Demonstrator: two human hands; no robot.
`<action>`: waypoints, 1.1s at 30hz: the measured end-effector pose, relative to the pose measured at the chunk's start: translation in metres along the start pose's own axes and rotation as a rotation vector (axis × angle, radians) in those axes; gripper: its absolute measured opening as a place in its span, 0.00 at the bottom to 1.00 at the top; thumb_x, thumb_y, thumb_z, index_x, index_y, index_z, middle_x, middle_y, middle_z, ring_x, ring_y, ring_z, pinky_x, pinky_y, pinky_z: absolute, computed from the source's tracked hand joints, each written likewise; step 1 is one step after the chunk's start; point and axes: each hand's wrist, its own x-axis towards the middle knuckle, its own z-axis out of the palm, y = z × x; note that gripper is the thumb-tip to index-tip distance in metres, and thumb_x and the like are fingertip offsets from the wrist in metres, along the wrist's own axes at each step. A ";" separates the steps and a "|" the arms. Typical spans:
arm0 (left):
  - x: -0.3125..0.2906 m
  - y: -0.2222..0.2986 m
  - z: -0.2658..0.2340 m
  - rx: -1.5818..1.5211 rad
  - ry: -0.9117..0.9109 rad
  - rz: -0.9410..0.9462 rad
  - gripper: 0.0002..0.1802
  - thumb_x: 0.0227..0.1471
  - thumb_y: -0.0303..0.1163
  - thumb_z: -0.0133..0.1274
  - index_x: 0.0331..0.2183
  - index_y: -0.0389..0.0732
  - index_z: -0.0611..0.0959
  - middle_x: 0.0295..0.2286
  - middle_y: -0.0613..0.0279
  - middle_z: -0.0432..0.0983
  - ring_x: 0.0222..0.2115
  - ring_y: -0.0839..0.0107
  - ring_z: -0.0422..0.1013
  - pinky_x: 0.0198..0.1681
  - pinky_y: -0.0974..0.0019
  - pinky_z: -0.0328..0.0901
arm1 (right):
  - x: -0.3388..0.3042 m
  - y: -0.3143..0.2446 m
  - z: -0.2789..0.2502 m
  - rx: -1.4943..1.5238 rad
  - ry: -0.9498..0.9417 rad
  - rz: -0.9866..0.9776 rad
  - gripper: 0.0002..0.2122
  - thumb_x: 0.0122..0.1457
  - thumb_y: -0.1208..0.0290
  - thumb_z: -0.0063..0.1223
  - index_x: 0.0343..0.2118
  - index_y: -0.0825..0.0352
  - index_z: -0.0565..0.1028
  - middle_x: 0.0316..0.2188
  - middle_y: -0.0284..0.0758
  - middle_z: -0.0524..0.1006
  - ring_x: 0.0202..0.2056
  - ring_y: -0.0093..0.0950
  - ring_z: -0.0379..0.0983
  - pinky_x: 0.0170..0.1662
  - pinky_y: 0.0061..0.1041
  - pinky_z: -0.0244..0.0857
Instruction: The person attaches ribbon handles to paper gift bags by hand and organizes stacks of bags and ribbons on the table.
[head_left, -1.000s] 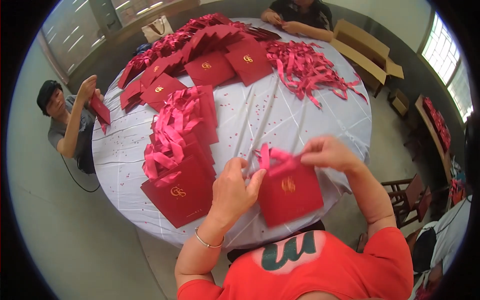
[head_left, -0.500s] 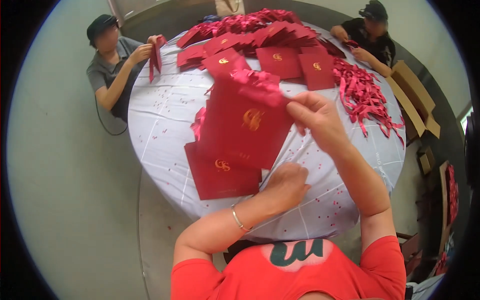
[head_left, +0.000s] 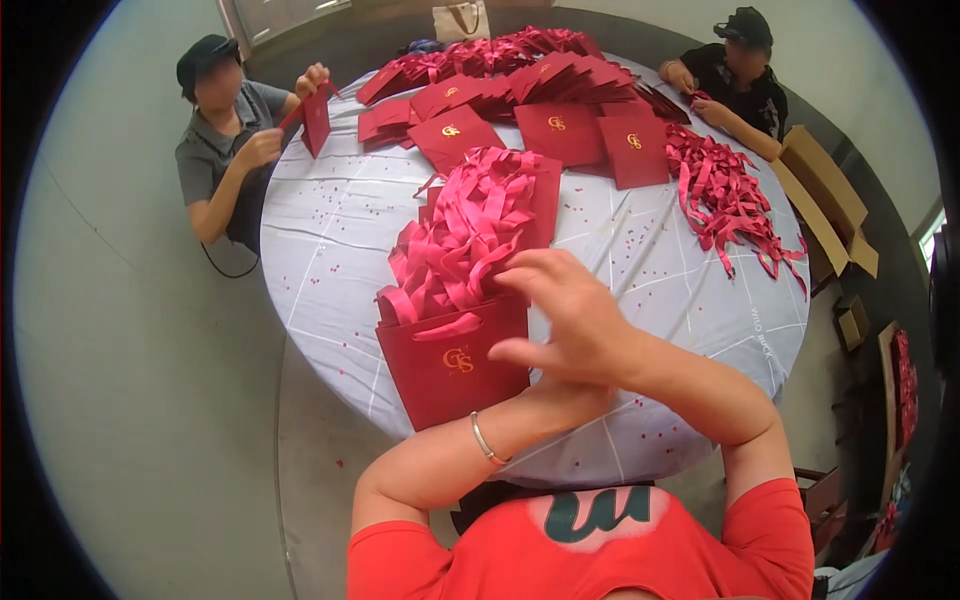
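In front of me, a row of overlapping red paper gift bags with pink ribbon handles runs away across the table. The nearest gift bag [head_left: 425,385] lies flat with a gold emblem facing up, and a heap of pink ribbon loops [head_left: 465,235] covers the ones behind it. My right hand [head_left: 570,315] hovers at the right side of this bag, thumb and fingers spread, holding nothing. Below it, my left hand [head_left: 570,398] is crossed under the right wrist, close to the bag's lower right corner. Its fingers are hidden.
More red gift bags [head_left: 560,132] are piled at the table's far side. Loose pink ribbons [head_left: 735,205] form a heap at the right. Red confetti dots the pale tablecloth [head_left: 330,260]. Co-workers handle items at far left [head_left: 225,140] and far right [head_left: 740,85]. An open cardboard box [head_left: 825,200] stands right.
My right hand has let go of the gift bag it held up and moved left and nearer, its fingers now spread. The bag lies with the others. The far-left co-worker's hands have moved apart.
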 end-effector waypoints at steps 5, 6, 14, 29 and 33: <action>-0.016 -0.025 0.017 0.751 -0.066 0.202 0.28 0.68 0.43 0.30 0.64 0.45 0.57 0.62 0.61 0.53 0.65 0.73 0.45 0.66 0.66 0.46 | 0.023 -0.018 0.026 -0.218 -0.216 0.081 0.36 0.35 0.46 0.71 0.39 0.73 0.73 0.41 0.46 0.71 0.47 0.40 0.66 0.51 0.37 0.62; -0.014 -0.024 0.015 0.758 -0.066 0.207 0.28 0.68 0.43 0.30 0.64 0.45 0.57 0.62 0.61 0.53 0.65 0.73 0.45 0.66 0.66 0.46 | 0.026 -0.017 0.031 -0.266 -0.325 0.140 0.34 0.34 0.46 0.72 0.37 0.72 0.73 0.39 0.46 0.71 0.46 0.39 0.66 0.50 0.37 0.62; 0.013 0.031 -0.030 0.124 -0.031 -0.039 0.22 0.47 0.30 0.56 0.45 0.33 0.76 0.41 0.41 0.74 0.43 0.44 0.70 0.48 0.49 0.65 | 0.053 0.028 0.027 -0.270 -0.025 0.173 0.32 0.28 0.48 0.75 0.29 0.70 0.72 0.29 0.45 0.75 0.34 0.42 0.74 0.40 0.38 0.69; 0.015 0.032 -0.038 0.082 -0.115 -0.048 0.22 0.49 0.30 0.54 0.46 0.33 0.76 0.42 0.40 0.73 0.45 0.43 0.69 0.50 0.49 0.61 | 0.052 0.021 0.040 -0.350 -0.308 0.393 0.37 0.27 0.42 0.73 0.33 0.72 0.73 0.33 0.44 0.74 0.37 0.40 0.72 0.41 0.35 0.67; 0.015 0.034 -0.039 0.092 -0.068 -0.026 0.22 0.49 0.32 0.55 0.46 0.32 0.76 0.43 0.39 0.73 0.45 0.42 0.68 0.51 0.49 0.62 | 0.048 0.032 0.044 -0.448 -0.134 0.223 0.39 0.25 0.40 0.73 0.33 0.73 0.76 0.31 0.43 0.75 0.37 0.41 0.73 0.43 0.36 0.67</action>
